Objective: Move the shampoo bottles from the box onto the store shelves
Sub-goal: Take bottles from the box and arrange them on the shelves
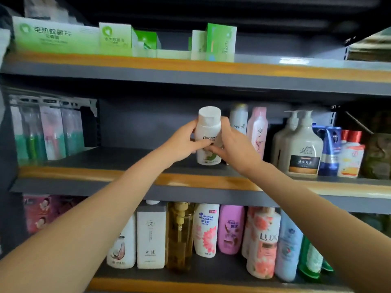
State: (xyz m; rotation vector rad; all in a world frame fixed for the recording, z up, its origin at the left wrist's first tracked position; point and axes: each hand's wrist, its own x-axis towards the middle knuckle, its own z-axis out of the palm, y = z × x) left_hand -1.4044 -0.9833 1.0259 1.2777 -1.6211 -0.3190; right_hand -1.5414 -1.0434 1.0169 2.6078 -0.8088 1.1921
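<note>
A white shampoo bottle [208,132] with a white cap and a green leaf print stands upright on the middle shelf [127,176]. My left hand [184,142] grips its left side. My right hand [232,144] holds its right side, fingers curled round the lower body. The bottle's base touches or nearly touches the shelf board. The box is out of view.
Right of the bottle stand a Pantene bottle [238,119], a pink bottle [258,132], cream pump bottles [300,149] and small packs. Toothbrush packs [48,132] fill the shelf's left end. The lower shelf holds several bottles [205,229]; green boxes [114,39] sit on top.
</note>
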